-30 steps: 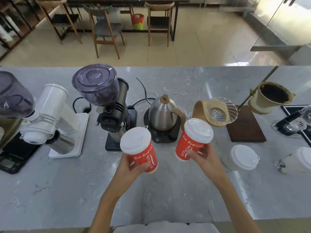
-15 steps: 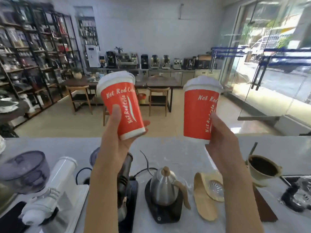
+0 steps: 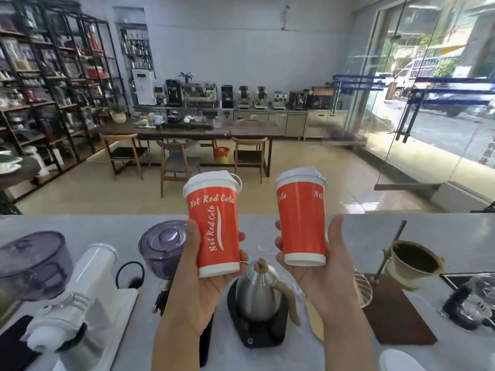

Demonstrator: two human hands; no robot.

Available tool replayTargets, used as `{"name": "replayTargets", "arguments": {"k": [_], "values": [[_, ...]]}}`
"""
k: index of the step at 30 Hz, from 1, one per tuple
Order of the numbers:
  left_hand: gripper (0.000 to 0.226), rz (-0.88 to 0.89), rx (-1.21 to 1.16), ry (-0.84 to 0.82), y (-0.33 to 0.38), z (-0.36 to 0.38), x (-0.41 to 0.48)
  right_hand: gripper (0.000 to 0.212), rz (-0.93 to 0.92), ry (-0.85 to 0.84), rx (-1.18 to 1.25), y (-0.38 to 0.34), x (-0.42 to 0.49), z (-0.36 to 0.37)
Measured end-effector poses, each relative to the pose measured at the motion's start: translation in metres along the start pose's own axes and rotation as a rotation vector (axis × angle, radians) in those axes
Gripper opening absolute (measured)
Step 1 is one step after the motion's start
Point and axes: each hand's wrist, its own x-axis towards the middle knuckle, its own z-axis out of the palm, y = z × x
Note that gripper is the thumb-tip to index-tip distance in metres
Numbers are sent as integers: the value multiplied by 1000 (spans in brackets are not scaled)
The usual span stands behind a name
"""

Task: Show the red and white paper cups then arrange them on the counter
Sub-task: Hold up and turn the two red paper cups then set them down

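Two red paper cups with white lids and white "Net Red Cola" lettering are held upright in the air above the grey marble counter [image 3: 442, 236]. My left hand [image 3: 203, 274] grips the left cup [image 3: 214, 223] from below and behind, thumb on its left side. My right hand [image 3: 324, 271] cradles the right cup [image 3: 301, 220] the same way, thumb on its right side. The cups stand side by side, about a hand's width apart, over the steel kettle.
On the counter below: a steel gooseneck kettle [image 3: 257, 293] on a black base, a purple-lidded grinder [image 3: 160, 245], a white grinder [image 3: 88, 285], a pour-over stand with filter [image 3: 412, 261] on a wooden board, and a white lidded cup [image 3: 399, 360] at the bottom right edge.
Both hands lifted the cups from low over the counter up into the air, the view tilting up to the room. Since half a second ago the cups have come lower and closer together.
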Motion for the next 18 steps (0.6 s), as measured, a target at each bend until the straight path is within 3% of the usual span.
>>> {"name": "replayTargets", "arguments": {"k": [8,18], "values": [[69,-5,-213,-53,10,-11,1,51,-12,-32,-66,5,5,-6],[72,-3,-124,-70,19,-13,5,69,49,-65,70,0,21,-4]]}}
